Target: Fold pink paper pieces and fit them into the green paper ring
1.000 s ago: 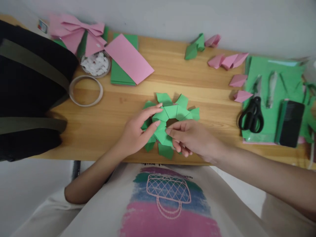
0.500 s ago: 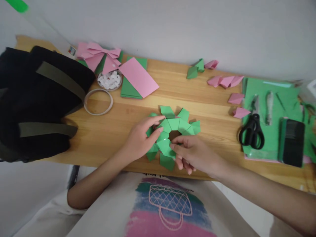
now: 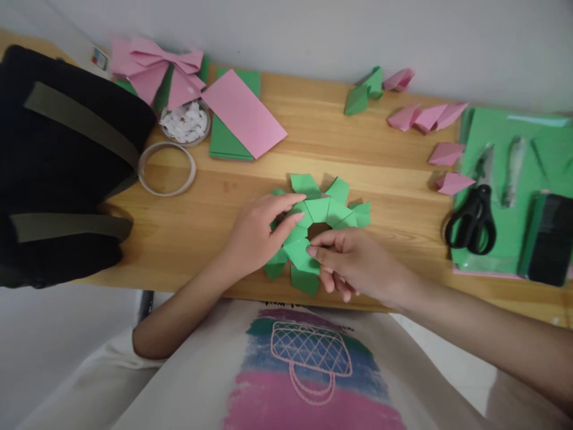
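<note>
Near the front edge of the table lies a ring of folded green paper (image 3: 318,210), with pointed flaps standing out around it and a hole in its middle. My left hand (image 3: 259,230) grips the ring's left side between thumb and fingers. At the lower part of the ring, my right hand (image 3: 353,260) pinches the inner edge of a green segment between thumb and forefinger. Its other fingers curl below, close to the table edge. The hands cover parts of the ring's left and right sides.
A dark bag (image 3: 67,173) stands at the left, beside a tape roll (image 3: 142,173) and a dish of white bits (image 3: 185,122). Pink paper (image 3: 246,113) lies behind. At the right are black scissors (image 3: 474,221), folded pink pieces (image 3: 446,154) and a dark phone-like object (image 3: 548,239).
The camera view has shifted a little, so the table's things sit higher and wider apart. Both hands keep their hold on the paper ring, almost unmoved.
</note>
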{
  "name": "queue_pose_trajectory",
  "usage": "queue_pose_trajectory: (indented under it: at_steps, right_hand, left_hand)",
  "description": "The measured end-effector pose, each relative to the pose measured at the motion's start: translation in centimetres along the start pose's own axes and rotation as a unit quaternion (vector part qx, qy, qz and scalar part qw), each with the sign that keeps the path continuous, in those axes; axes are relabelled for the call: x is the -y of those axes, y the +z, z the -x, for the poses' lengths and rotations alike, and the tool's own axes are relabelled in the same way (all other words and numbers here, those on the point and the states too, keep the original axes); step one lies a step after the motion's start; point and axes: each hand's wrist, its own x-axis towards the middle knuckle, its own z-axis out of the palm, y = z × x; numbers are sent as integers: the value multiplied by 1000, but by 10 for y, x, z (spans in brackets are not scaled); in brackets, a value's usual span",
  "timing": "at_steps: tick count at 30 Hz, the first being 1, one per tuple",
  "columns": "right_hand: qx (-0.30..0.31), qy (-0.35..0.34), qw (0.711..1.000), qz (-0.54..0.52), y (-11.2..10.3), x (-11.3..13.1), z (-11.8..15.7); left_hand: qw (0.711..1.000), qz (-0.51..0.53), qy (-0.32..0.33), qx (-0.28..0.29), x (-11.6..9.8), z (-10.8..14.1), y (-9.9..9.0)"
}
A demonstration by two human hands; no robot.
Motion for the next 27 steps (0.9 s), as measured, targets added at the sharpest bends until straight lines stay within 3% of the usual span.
queue_pose_trajectory:
  at_steps: [11, 27]
  right_hand:
    - [4, -1, 1000, 25, -2, 4, -2]
    - [-15, 20, 1000, -17, 0, 5, -9]
  left_hand:
    - [999, 7, 35, 13, 3, 2, -3]
    - [998, 40, 26, 44, 5, 7, -4]
